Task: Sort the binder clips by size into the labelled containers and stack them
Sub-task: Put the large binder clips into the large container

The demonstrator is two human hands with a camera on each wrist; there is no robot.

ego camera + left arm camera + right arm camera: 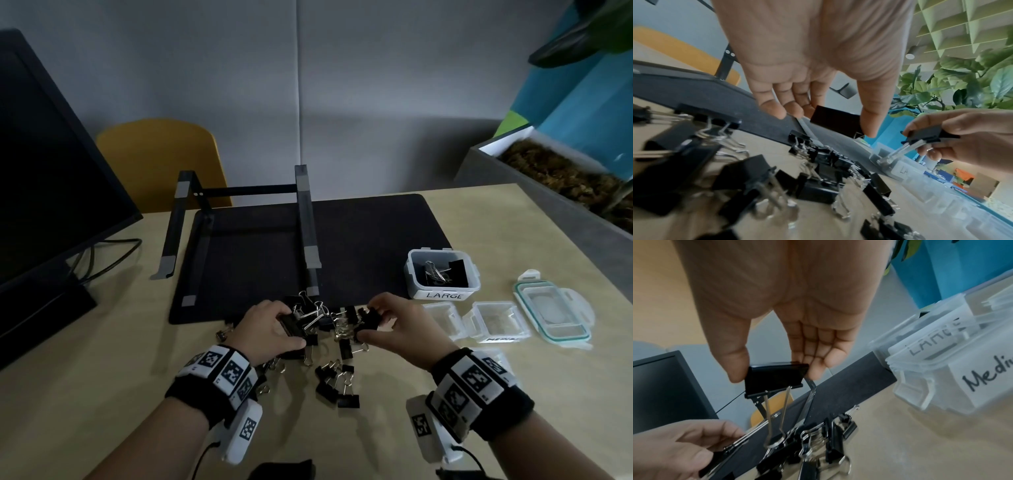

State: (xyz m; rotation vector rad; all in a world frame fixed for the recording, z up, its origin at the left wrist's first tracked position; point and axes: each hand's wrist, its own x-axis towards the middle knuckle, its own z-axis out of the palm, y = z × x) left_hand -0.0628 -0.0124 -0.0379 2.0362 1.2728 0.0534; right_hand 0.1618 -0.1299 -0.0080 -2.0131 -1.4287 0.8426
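Left hand [270,327] pinches a large black clip [835,121] over the pile [329,346] on the desk [102,394]; right hand [400,325] pinches another clip [774,379], its wire loop hanging down; head view blurs both grips, wrist views show thumb-and-fingertip holds; right wrist alone reads "Medi…" on a clear tub [953,379]; LARGE tub [442,274] holds glossy clips.

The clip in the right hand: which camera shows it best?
The right wrist view: the large binder clip fills mid-frame, pinched between thumb and fingers, its wire handle hanging. The left wrist view shows it smaller, at the edge. The head view mostly hides it behind the right hand.
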